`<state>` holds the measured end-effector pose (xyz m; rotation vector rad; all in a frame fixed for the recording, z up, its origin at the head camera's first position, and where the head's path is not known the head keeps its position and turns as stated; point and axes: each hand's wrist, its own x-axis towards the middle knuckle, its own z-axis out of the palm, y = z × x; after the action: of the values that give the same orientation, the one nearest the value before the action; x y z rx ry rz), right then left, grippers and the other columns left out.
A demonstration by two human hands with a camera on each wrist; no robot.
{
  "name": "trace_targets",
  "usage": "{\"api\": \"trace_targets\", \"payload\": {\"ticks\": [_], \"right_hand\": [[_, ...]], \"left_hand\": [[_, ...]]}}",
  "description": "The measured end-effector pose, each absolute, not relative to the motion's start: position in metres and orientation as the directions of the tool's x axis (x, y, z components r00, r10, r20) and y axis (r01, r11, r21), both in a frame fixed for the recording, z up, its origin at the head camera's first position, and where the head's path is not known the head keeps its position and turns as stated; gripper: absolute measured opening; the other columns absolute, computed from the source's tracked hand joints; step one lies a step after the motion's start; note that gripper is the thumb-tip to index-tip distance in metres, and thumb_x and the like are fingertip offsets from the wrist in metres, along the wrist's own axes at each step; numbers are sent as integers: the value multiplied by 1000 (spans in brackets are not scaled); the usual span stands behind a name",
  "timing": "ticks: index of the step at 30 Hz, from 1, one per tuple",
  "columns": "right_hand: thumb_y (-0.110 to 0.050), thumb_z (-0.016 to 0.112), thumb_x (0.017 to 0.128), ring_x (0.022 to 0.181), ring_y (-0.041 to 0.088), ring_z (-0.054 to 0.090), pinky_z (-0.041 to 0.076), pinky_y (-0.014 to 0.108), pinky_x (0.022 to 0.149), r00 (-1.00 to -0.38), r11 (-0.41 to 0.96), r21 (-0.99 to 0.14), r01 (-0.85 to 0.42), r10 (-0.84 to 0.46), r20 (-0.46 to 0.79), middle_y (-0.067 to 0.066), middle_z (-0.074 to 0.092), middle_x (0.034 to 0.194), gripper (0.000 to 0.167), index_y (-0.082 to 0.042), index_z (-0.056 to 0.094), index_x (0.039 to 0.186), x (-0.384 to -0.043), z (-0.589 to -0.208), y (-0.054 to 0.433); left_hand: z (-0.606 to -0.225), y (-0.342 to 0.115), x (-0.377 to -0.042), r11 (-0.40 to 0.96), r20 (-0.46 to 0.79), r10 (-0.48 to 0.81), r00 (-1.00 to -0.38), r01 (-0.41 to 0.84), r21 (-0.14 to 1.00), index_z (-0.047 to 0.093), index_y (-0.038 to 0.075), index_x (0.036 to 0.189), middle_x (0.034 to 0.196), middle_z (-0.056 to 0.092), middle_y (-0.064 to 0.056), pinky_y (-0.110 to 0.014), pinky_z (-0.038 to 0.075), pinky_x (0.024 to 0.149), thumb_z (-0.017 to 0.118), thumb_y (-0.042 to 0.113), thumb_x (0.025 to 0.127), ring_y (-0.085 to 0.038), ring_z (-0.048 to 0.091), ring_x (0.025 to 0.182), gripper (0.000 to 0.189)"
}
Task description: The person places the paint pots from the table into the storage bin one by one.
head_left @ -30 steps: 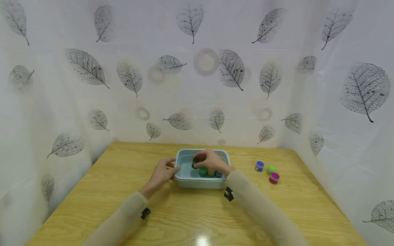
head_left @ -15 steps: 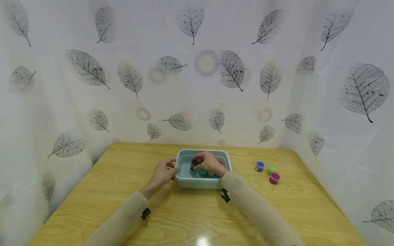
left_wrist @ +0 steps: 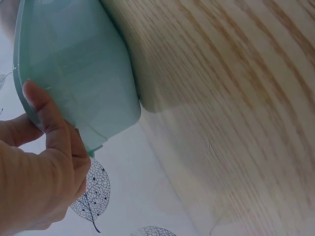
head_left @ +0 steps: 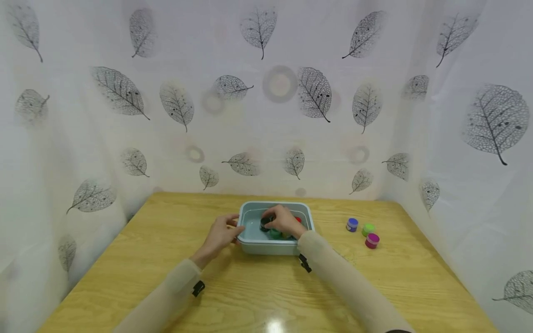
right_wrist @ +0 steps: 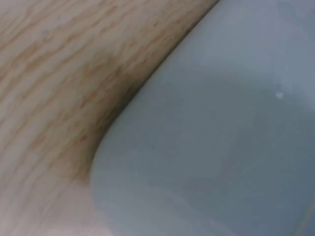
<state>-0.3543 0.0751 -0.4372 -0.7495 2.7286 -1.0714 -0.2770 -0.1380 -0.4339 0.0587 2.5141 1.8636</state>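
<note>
A light blue plastic bin stands near the back of the wooden table. My left hand grips its left rim; in the left wrist view the thumb and fingers of that hand pinch the edge. Inside the bin, my right hand pinches a small jar with a black lid. Beside it in the bin are a green jar and a red-lidded jar, both partly hidden by the right hand. The right wrist view holds only the bin's outer wall and table; that hand is out of sight there.
To the right of the bin, three small jars stand on the table: a blue one, a light green one and a magenta one. A leaf-printed curtain hangs behind and at both sides.
My right hand has moved slightly down into the bin with the black-lidded jar, and the red lid has come into view behind it. The left hand has stayed at the rim.
</note>
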Motion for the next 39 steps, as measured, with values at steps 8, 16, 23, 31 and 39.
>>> {"api": "trace_targets", "payload": {"ticks": [8,16,23,31,39], "right_hand": [[-5,74,84,105,24,65,55,38,93,-899,667,-647,-369,-434,66,10,72,115,25,-7,75,109,-356,-439,72],[-1,72,84,104,24,66,55,38,93,-916,678,-653,-339,-396,64,10,73,112,22,-7,76,105,-356,-437,72],[3,69,83,99,22,68,58,35,86,-917,667,-662,-341,-390,80,9,74,108,25,-8,77,104,-355,-438,76],[1,67,87,97,23,68,58,35,84,-893,621,-684,-383,-438,103,10,74,109,25,-6,74,110,-354,-434,87],[-8,67,91,97,19,68,59,33,82,-874,559,-745,-364,-481,67,9,73,112,22,-9,74,113,-348,-420,106]], "left_hand": [[-433,-138,-277,296,13,47,-999,26,955,50,-6,138,106,57,-22,-41,62,63,64,1,91,-19,63,71,49],[-431,-137,-276,298,21,48,-999,34,954,51,-5,137,105,58,-22,-38,62,62,64,0,91,-21,63,73,48],[-432,-137,-277,303,14,41,-999,25,953,52,-5,137,105,57,-21,-38,62,61,65,0,91,-21,63,72,48],[-434,-137,-277,311,11,32,-999,20,950,52,-5,137,103,57,-20,-34,61,58,65,0,91,-19,62,70,48],[-433,-137,-276,300,24,39,-999,34,953,51,-7,137,104,56,-21,-35,61,59,64,-1,91,-19,62,71,48]]}}
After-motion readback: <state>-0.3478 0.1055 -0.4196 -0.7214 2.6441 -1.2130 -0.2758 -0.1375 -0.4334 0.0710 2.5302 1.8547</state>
